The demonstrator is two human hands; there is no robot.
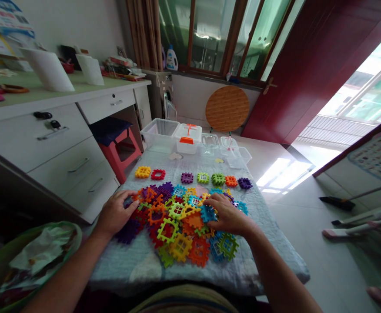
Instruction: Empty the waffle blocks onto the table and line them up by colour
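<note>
A heap of colourful plastic building tiles with notched edges (177, 211) is spread over the cloth-covered table (112, 265). My right hand (228, 213) reaches over the right side of the heap, thumb and fingers closed about a blue tile (208, 214). At the left edge my left hand (117, 213) has its fingers curled in beside an orange tile (148, 193); what lies between them is partly hidden. Behind the heap runs a row of tiles sorted by colour, among them yellow (142, 172), red (158, 174), purple (187, 178), green (218, 179) and orange (231, 181).
Clear plastic boxes stand at the table's far end, one large bin (159, 132) and one lidded box with orange clasps (188, 141). To the left are a red stool (120, 152), a desk (60, 134) and a lined waste bin (69, 230). A red door (295, 74) stands right.
</note>
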